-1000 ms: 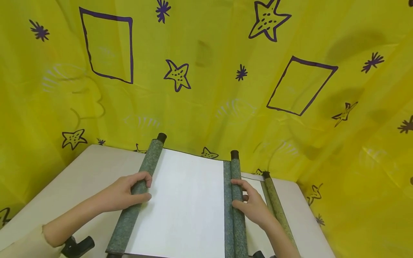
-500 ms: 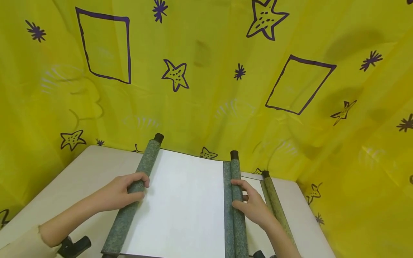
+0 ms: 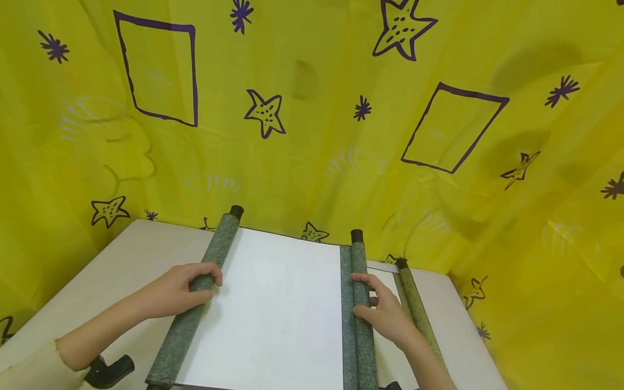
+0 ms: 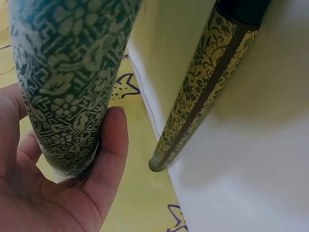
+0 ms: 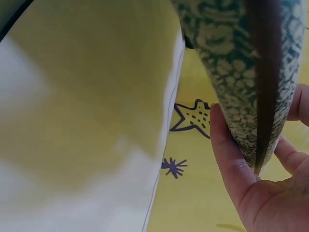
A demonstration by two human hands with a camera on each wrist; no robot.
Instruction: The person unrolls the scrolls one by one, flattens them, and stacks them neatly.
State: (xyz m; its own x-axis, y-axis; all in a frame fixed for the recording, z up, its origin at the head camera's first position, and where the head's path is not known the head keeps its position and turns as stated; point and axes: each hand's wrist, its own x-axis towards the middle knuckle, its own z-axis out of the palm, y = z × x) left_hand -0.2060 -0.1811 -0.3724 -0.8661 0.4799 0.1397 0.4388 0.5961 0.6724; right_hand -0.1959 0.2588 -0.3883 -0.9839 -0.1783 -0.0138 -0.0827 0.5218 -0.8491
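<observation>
A hanging scroll with white paper (image 3: pixel 278 309) lies partly unrolled between two green brocade rolls with dark end knobs. My left hand (image 3: pixel 177 291) grips the tilted left roll (image 3: pixel 180 338), its thumb and fingers curled round it. In the left wrist view that hand (image 4: pixel 67 198) holds the flower-patterned green roll (image 4: pixel 67 96) raised off the table. My right hand (image 3: pixel 390 314) pinches the right roll (image 3: pixel 364 352) between thumb and fingers. The right wrist view shows the hand (image 5: pixel 275 198) round this roll (image 5: pixel 236 72), which has a brown strip along it.
A second scroll with a gold-green roll (image 3: pixel 420 309) lies under and to the right of the first. The white table (image 3: pixel 146 249) ends against a yellow curtain (image 3: pixel 312 108) with purple drawings. Black fittings (image 3: pixel 109 371) show near the left forearm.
My left hand and its roll have moved left and slightly nearer. The right hand and roll have shifted slightly right. More white paper shows between the rolls.
</observation>
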